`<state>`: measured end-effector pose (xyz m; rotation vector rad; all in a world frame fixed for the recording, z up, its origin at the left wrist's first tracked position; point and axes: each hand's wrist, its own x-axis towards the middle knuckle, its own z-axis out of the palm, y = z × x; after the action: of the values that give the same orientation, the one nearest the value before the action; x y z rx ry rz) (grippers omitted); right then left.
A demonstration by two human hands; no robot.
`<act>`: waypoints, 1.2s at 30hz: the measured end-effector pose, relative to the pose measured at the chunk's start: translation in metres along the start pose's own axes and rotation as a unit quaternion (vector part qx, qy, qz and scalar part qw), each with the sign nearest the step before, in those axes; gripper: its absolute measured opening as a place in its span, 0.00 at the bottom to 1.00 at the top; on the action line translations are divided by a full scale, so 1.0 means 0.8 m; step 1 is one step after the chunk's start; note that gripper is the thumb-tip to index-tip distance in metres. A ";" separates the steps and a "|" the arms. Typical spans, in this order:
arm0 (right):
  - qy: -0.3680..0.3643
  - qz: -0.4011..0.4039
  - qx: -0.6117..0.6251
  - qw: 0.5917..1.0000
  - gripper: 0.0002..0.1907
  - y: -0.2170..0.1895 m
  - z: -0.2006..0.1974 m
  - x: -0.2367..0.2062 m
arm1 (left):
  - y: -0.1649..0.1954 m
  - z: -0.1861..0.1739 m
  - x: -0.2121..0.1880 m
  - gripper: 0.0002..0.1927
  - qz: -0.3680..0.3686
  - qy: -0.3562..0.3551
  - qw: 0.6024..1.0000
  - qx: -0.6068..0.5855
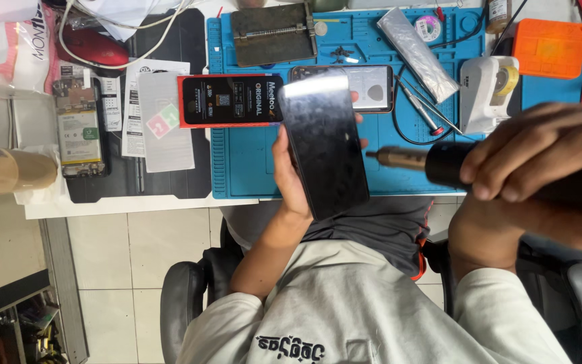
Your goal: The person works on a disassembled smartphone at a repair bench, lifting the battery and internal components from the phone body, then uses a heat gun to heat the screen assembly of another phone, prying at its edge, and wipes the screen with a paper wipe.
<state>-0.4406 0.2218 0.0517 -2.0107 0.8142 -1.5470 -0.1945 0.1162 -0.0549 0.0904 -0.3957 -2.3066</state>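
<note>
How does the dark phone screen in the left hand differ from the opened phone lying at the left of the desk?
The phone screen is held up, tilted, in the left hand; the opened phone lies flat on the black mat. The screen shows one glossy black face; the opened phone shows its pale battery and bare insides. Both are slim rectangles.

Colours on the bench — a glossy black phone panel (325,145) in the left hand (291,176); a black-bodied tool with a brass-coloured nozzle (432,162) in the right hand (533,162). The work mat (250,162) is blue, gridded with moulded compartments. The flat box (230,100) is black, edged red — the tray (549,47) orange, the dispenser (488,84) white, the shirt (345,303) pale grey.
</note>
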 end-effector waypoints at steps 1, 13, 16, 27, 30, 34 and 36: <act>0.024 0.009 -0.014 1.000 0.16 0.006 -0.008 0.000 | -0.001 -0.001 -0.002 0.36 -0.015 -0.002 1.000 -0.002; 0.144 -0.140 -0.045 0.979 0.30 0.044 0.008 0.045 | -0.004 -0.009 -0.009 0.33 -0.030 -0.066 0.988 0.134; 0.027 -0.120 -0.015 0.992 0.27 0.030 0.008 0.062 | -0.005 -0.010 -0.008 0.33 -0.034 -0.036 0.988 0.145; 0.111 -0.014 0.160 0.981 0.09 -0.030 0.118 0.033 | 0.008 -0.013 0.012 0.34 -0.011 0.045 0.999 0.020; 0.108 -0.018 0.150 0.983 0.10 -0.037 0.121 0.030 | 0.014 -0.014 0.016 0.33 0.032 0.038 0.999 0.021; 0.072 0.004 0.138 0.988 0.11 -0.049 0.103 0.035 | 0.023 -0.013 0.012 0.35 0.007 0.033 0.999 -0.025; 0.041 0.039 0.073 0.996 0.08 -0.055 0.091 0.032 | 0.025 -0.013 0.009 0.36 -0.007 0.031 0.999 -0.028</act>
<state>-0.3576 0.2358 0.0811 -1.8002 0.7776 -1.6058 -0.1833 0.0954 -0.0578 0.1366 -0.2988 -2.3214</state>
